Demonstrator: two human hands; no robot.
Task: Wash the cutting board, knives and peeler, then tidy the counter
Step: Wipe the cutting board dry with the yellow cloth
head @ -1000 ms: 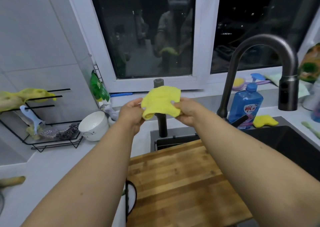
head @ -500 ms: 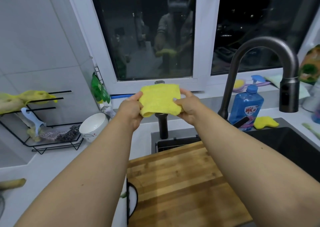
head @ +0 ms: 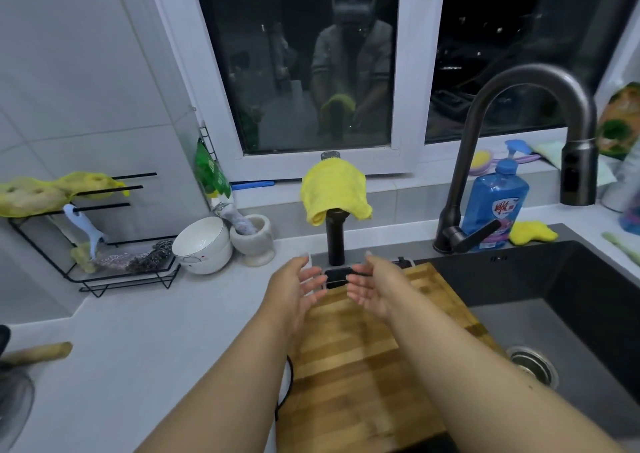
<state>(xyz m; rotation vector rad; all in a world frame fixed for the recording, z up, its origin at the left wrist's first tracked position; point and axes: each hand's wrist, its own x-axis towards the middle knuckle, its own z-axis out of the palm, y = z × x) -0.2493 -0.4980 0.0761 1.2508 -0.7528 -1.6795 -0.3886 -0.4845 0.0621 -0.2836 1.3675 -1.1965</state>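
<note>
a: how are the hands?

b: the left hand point(head: 294, 291) and right hand point(head: 372, 288) both hang loose, fingers spread, palms facing each other, holding nothing.

a: and the rectangular striped wooden cutting board point(head: 363, 366)?

b: right under both hands, lying across the left rim of the dark sink point(head: 571, 314).

a: the cloth?

b: the folded yellow cloth point(head: 334, 191) is draped over the short black post point(head: 335, 241) just beyond the fingertips. a light blue peeler point(head: 85, 229) hangs on the black wire rack point(head: 114, 276) far out past the left hand.
</note>
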